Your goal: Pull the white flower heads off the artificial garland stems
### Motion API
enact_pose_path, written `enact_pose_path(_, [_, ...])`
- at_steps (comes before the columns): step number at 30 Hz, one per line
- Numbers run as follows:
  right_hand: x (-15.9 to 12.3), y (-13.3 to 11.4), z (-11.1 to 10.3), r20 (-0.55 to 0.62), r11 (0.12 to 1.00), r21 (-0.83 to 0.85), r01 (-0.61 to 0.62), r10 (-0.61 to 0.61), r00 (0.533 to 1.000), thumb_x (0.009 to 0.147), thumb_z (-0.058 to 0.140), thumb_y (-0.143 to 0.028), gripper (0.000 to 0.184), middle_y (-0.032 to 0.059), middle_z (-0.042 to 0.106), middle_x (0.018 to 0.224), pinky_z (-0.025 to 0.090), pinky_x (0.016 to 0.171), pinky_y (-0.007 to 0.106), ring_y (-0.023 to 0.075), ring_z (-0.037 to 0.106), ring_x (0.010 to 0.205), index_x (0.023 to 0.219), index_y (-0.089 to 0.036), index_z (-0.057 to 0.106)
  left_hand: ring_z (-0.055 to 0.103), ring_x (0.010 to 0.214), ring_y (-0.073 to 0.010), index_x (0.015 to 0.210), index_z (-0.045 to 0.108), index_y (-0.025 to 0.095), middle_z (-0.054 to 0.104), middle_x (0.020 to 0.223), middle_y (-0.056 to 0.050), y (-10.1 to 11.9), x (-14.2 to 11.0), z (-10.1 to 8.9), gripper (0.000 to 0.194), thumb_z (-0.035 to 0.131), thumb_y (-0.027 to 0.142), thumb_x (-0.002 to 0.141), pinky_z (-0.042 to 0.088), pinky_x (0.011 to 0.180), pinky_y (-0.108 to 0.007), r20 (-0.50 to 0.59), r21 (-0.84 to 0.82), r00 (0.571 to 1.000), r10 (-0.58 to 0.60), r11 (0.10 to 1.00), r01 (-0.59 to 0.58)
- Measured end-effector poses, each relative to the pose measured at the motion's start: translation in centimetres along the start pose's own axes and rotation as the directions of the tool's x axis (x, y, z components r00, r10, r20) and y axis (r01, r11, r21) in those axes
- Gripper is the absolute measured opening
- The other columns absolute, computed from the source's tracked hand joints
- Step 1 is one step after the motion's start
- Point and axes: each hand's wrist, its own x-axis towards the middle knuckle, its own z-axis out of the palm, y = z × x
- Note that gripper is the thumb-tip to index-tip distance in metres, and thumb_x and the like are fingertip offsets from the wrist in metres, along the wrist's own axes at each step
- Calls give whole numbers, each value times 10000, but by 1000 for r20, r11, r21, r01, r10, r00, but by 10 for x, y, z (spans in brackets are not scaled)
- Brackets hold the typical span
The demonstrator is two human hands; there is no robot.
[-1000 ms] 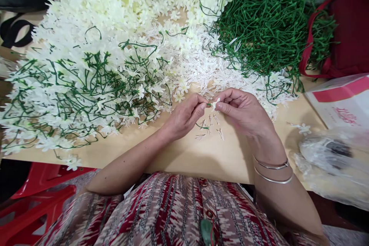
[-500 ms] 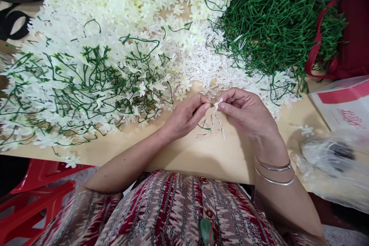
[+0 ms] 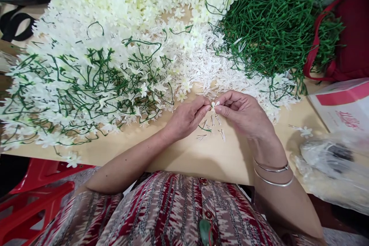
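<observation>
Pinching a small white-petalled flower (image 3: pixel 214 105) between the thumb and fingertips of both the bare left hand (image 3: pixel 188 117) and the bare right hand (image 3: pixel 245 113), presumably to steady so slight a piece from both sides, above the pale wood-coloured tabletop (image 3: pixel 227 161), near tangled thin green stems (image 3: pixel 271 34), perhaps for easy reach.

Bright, nearly washed-out white flower heap (image 3: pixel 121 19); soft shadows across the tabletop (image 3: pixel 184 157).

One left hand (image 3: pixel 188 118), one right hand (image 3: pixel 245 114), and one white flower (image 3: pixel 213 105) between them, toward the front edge of the surface (image 3: pixel 201 159); two bangles (image 3: pixel 277 185); one red bag (image 3: pixel 356 38); one lone flower (image 3: pixel 306 132) at right; heaped blossoms (image 3: pixel 100 11) and green stems (image 3: pixel 268 30), beyond counting.
</observation>
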Motion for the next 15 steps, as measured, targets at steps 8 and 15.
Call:
enact_pose_path(8, [0,1,4,-2,999,45,-14,14,1000,681,931,-425,280,-24,655,722,509,660,302,129,551,650,761,-266,714,570,704,-147,943,550,213,582,761,4,-1,0,-1,277,412,400,1094,428,678,-254,-2,13,1000,28,1000,-28])
enact_pose_path(15, [1,0,1,30,998,-47,-34,36,999,714,882,-511,331,-9,642,731,524,705,335,154,569,690,770,-257,676,558,692,-130,943,555,197,575,765,5,-1,-1,-2,313,385,404,1105,428,667,-232,35,41,999,29,999,-31])
